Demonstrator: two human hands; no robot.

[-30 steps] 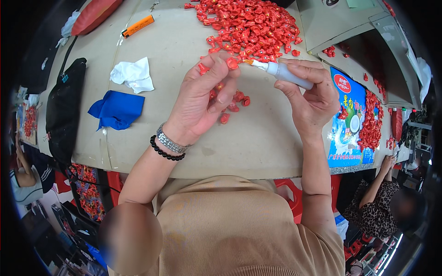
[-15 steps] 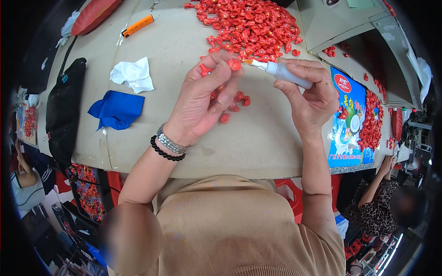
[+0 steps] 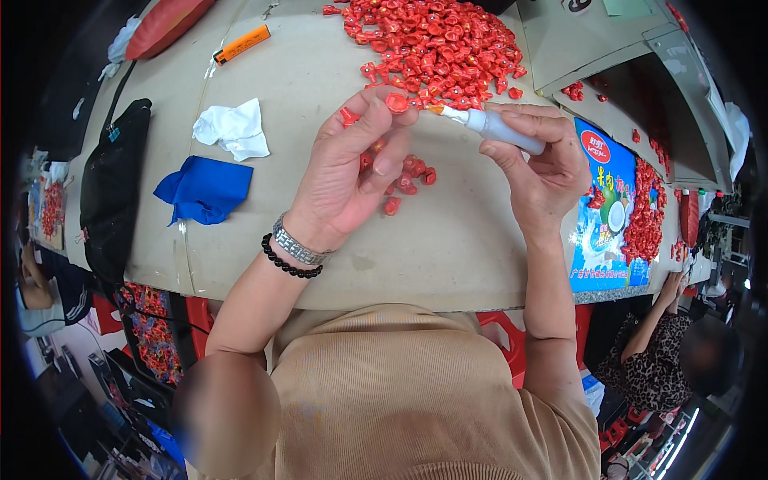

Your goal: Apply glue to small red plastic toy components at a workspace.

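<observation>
My left hand (image 3: 350,164) pinches a small red plastic piece (image 3: 397,102) between thumb and forefinger. More red pieces are tucked among its other fingers, partly hidden by them. My right hand (image 3: 542,156) is closed round a translucent white squeeze bottle (image 3: 506,130) lying nearly level. Its white nozzle with an orange-brown tip points left at the held piece, with a small gap between them. A few loose red pieces (image 3: 406,186) lie on the table just right of my left palm.
Beyond my hands spreads a big heap of red pieces (image 3: 448,48). An orange cutter-like tool (image 3: 242,46), white cloth (image 3: 232,130) and blue cloth (image 3: 205,190) lie left. A blue printed sheet (image 3: 602,240) bearing red pieces and a grey metal box (image 3: 608,40) stand right. Another person (image 3: 652,344) sits at right.
My left hand has shifted the red piece slightly left and up, away from the nozzle tip. The bottle has hardly moved, and the gap between tip and piece has widened.
</observation>
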